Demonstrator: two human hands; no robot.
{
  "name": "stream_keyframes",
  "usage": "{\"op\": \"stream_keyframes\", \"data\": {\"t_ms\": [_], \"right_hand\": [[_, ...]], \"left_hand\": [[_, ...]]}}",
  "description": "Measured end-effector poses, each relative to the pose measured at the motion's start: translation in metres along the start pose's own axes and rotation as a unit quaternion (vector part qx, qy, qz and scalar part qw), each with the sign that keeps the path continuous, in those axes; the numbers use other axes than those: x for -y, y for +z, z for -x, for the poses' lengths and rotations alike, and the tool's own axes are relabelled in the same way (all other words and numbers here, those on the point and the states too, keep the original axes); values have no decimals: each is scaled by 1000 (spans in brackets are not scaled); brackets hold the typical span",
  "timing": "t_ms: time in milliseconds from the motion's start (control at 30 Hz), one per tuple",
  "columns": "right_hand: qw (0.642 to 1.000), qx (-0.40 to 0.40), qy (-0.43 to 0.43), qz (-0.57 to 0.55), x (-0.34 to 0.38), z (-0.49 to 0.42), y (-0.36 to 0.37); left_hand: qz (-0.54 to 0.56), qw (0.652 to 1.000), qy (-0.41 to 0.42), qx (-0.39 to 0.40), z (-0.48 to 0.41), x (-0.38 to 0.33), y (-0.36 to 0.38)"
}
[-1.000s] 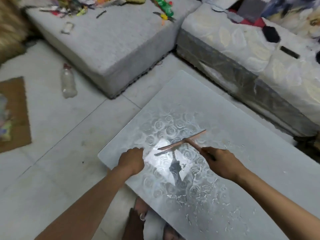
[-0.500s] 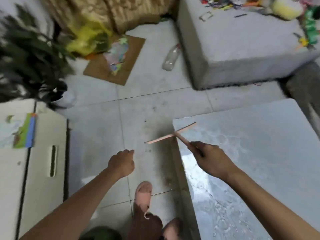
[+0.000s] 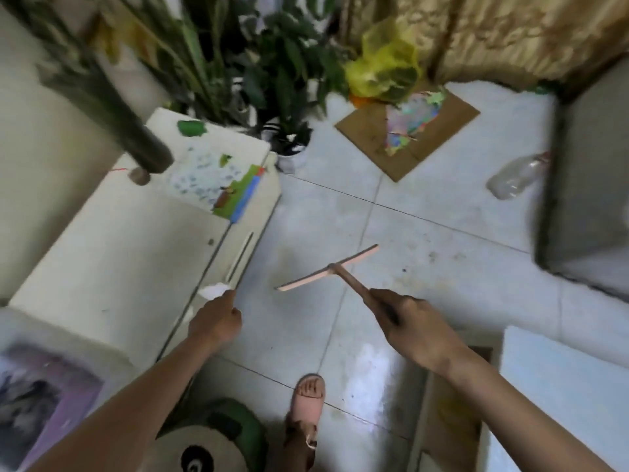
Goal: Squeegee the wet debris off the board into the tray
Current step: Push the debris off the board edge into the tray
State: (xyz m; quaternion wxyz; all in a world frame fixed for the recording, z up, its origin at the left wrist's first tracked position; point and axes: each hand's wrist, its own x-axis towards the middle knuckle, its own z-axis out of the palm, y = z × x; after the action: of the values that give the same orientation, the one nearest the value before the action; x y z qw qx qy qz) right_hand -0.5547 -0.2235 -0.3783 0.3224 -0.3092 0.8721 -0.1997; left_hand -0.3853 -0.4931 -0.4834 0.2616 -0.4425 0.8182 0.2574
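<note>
My right hand (image 3: 406, 323) grips the handle of a pink squeegee (image 3: 326, 272), and its blade hangs in the air over the tiled floor. Only a corner of the wet board (image 3: 558, 386) shows at the lower right, to the right of that hand. My left hand (image 3: 216, 318) is curled into a loose fist beside the edge of a cream cabinet (image 3: 129, 253), close to a bit of white paper (image 3: 214, 290); whether it holds the paper is unclear. No tray is recognisable in view.
Potted plants (image 3: 272, 80) stand at the back, with a yellow bag (image 3: 384, 69) and cardboard sheet (image 3: 405, 131) near them. A plastic bottle (image 3: 514, 177) lies by a grey block (image 3: 589, 185) on the right. My foot in a pink sandal (image 3: 308, 400) is on the floor.
The view has swung left, away from the board. My right hand carried the squeegee off the board and over the floor. My left hand left the board and went toward the cabinet.
</note>
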Motion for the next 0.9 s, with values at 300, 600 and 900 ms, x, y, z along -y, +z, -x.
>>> {"op": "stream_keyframes", "data": {"t_ms": [300, 600, 900], "right_hand": [[989, 84, -109, 55, 113, -81, 62], [954, 152, -236, 109, 201, -95, 136], [930, 193, -273, 151, 233, -75, 176]], "left_hand": [[258, 940, -214, -57, 4, 148, -15], [764, 556, -327, -25, 61, 248, 20], [902, 287, -291, -139, 58, 312, 43]]}}
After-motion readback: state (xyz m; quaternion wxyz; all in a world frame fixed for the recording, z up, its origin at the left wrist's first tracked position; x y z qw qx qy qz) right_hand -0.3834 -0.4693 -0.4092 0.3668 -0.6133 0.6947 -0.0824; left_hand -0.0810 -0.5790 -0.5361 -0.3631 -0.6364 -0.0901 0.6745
